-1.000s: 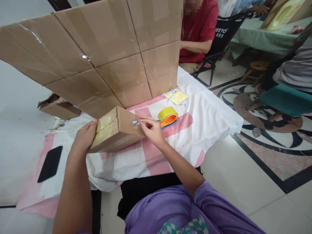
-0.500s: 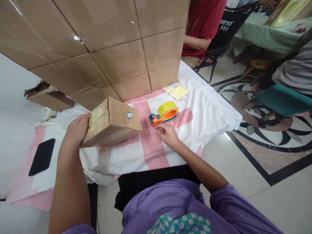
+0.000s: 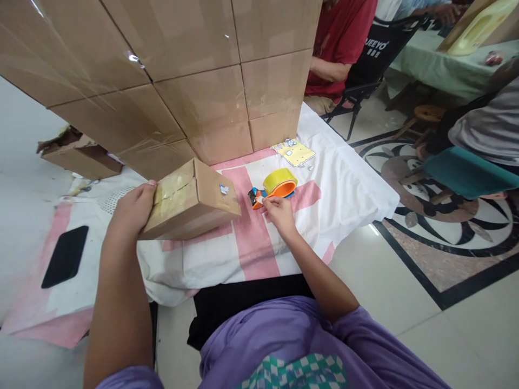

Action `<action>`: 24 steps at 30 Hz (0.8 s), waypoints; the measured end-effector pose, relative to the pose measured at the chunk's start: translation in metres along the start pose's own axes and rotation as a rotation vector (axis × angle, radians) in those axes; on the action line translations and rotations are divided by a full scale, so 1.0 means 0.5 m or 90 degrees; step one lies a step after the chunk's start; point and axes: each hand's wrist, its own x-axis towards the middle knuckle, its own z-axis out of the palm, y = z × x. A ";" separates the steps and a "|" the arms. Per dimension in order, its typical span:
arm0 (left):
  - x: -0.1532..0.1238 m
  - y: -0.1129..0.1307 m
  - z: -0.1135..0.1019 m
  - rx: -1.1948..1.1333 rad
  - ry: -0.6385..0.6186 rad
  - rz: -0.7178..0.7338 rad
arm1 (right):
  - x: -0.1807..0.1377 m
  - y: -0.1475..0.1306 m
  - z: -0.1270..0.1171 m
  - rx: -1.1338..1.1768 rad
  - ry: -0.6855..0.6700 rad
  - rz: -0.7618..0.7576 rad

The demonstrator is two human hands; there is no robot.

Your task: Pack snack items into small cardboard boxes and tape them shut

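My left hand (image 3: pixel 132 212) grips the near left end of a brown cardboard box (image 3: pixel 217 197), tilted over the cloth. Yellowish clear tape covers its end flaps, and a small blue-and-white sticker sits on its side. My right hand (image 3: pixel 280 213) is closed in a pinch against the orange tape dispenser (image 3: pixel 279 190), near its cutter end. Something small and whitish shows at those fingertips, too small to name. The dispenser carries a yellow tape roll (image 3: pixel 279 178) and rests on the cloth. Behind it lies a yellow sticker sheet (image 3: pixel 295 153) with loose bits around it.
A tall stack of taped cartons (image 3: pixel 206 102) rises at the back of the cloth-covered table (image 3: pixel 344 183). On the left lie a black phone-like slab (image 3: pixel 65 257) and an opened carton (image 3: pixel 83 159). A person in red (image 3: pixel 344 48) sits beyond, near a black chair (image 3: pixel 371 51).
My right hand has moved up slightly and now meets the dispenser. My left hand has shifted the box a little right and tipped it further. The dispenser stays put.
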 end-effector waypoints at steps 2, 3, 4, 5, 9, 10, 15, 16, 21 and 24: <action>-0.003 0.007 0.002 0.008 -0.005 0.014 | -0.007 -0.002 0.003 -0.017 0.028 -0.026; -0.005 0.010 0.003 0.012 -0.006 0.023 | -0.009 -0.004 -0.001 -0.023 0.049 -0.039; -0.006 0.013 0.004 0.017 -0.005 0.032 | -0.010 -0.007 -0.011 -0.029 0.073 -0.052; -0.006 0.016 0.005 0.023 -0.006 0.042 | -0.009 -0.010 -0.024 -0.037 0.097 -0.064; -0.007 0.033 0.010 0.051 -0.015 0.075 | 0.015 -0.018 -0.094 -0.140 0.139 -0.045; -0.008 0.038 0.011 0.059 -0.017 0.079 | 0.025 -0.019 -0.107 -0.185 0.135 -0.029; -0.020 0.071 0.019 0.107 -0.028 0.087 | 0.060 -0.022 -0.122 -0.330 0.151 -0.011; -0.023 0.076 0.020 0.114 -0.029 0.090 | 0.063 -0.023 -0.120 -0.337 0.160 -0.013; -0.030 0.083 0.022 0.110 -0.025 0.112 | 0.063 -0.021 -0.117 -0.309 0.141 -0.008; -0.028 0.079 0.022 0.110 -0.026 0.117 | 0.062 -0.020 -0.122 -0.267 0.091 0.010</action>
